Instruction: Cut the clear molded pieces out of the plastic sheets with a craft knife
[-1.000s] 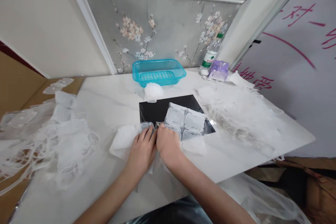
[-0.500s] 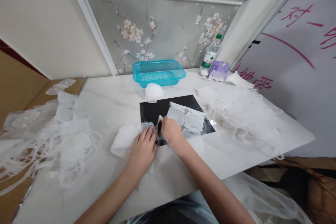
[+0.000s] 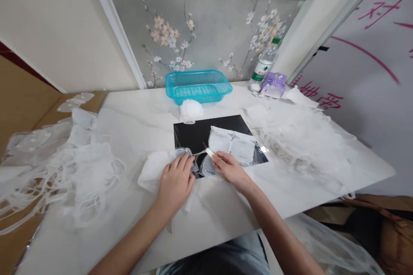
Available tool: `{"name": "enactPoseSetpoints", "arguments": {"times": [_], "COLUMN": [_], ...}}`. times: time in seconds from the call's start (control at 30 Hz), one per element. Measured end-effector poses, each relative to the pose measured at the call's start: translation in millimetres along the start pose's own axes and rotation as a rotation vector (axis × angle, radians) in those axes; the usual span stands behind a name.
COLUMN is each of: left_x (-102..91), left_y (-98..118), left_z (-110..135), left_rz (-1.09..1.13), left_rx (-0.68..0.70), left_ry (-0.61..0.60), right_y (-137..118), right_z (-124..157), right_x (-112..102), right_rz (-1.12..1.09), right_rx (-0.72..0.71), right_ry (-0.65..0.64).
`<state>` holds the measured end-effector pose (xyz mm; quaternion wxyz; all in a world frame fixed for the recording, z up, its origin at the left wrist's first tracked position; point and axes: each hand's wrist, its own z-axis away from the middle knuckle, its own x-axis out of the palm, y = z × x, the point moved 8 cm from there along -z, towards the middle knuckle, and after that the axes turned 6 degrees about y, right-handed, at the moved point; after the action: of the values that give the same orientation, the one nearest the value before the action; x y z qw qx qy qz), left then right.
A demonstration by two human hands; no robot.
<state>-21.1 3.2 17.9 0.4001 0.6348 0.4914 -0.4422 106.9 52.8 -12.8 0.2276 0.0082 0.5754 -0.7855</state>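
Before me I see a blue basket (image 3: 198, 98), a green-capped bottle (image 3: 260, 72), a purple packet (image 3: 273, 83) and a floral panel (image 3: 206, 21).

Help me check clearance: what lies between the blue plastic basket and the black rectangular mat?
A rounded white bundle lies between the basket and the mat, seen in the head view.

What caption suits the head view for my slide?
Left hand on a translucent plastic piece, right hand holding a white-handled tool over a black mat; turquoise basket behind.

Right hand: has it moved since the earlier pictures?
Yes: against the black mat, the right hand has shifted to the right, away from the left hand.
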Motion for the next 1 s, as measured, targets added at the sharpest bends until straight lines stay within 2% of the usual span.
{"name": "enactPoseSetpoints", "arguments": {"times": [0.13, 0.3, 0.53, 0.6, 0.67, 0.83, 1.0], "left_x": [-0.6, -1.4, -3.1, -5.6, -8.7, -15.9, -15.0], "left_y": [0, -1, -5, -10, -18, -42, -44], "left_z": [-1, -1, -4, -7, -9, -11, -11], "left_rz": [0.01, 0.018, 0.021, 0.028, 0.047, 0.141, 0.102], "left_rx": [-0.011, -0.024, -0.055, -0.073, -0.082, -0.117, -0.133], "left_ry": [0.0, -0.004, -0.012, 0.003, 0.02, 0.042, 0.068], "right_y": [6, 14, 19, 18, 18, 10, -1], "right_z": [11, 22, 24, 23, 20, 15, 31], "right_x": [1, 1, -3, 0, 2, -10, -23], "right_rz": [-0.154, -0.48, -0.525, -0.469, -0.352, 0.164, 0.412], "right_rx": [0.037, 0.136, 0.195, 0.209, 0.217, 0.102, 0.079], "right_ry": [-0.063, -0.239, -0.371, -0.387, -0.343, -0.164, -0.242]}}
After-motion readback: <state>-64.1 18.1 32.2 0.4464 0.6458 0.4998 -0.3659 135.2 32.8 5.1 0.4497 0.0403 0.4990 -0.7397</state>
